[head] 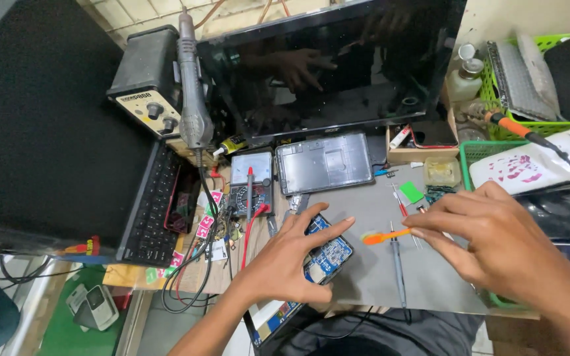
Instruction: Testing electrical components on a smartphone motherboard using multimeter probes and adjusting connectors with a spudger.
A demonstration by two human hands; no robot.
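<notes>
Setting: Cluttered repair bench seen from above, with a grey work mat (371,217) laid across its middle; every place below is given relative to this mat.
Far left of the mat: a black keyboard (148,209) is stood along the bench edge, with a hot-air station (145,79) behind it and its handpiece (191,86) propped upright.
Left edge of the mat: an analogue multimeter (251,181) is laid flat, and red and black leads are trailed from it toward the bench front.
Back of the mat: a dark tablet-like panel (323,163) is laid face up, and a black monitor (338,62) is leaned behind it.
Left hand (284,264): it is spread over a blue circuit board (326,254) at the mat's front-left corner; the board is pressed down under splayed fingers rather than enclosed.
Right hand (496,240): it is held above the mat's right edge, fingertips pinched together on an orange pry tool (385,235).
Tool position: the orange tip is pointed left, just beside the board, and contact cannot be told.
Right of the mat: green baskets (476,150) are stacked with parts.
</notes>
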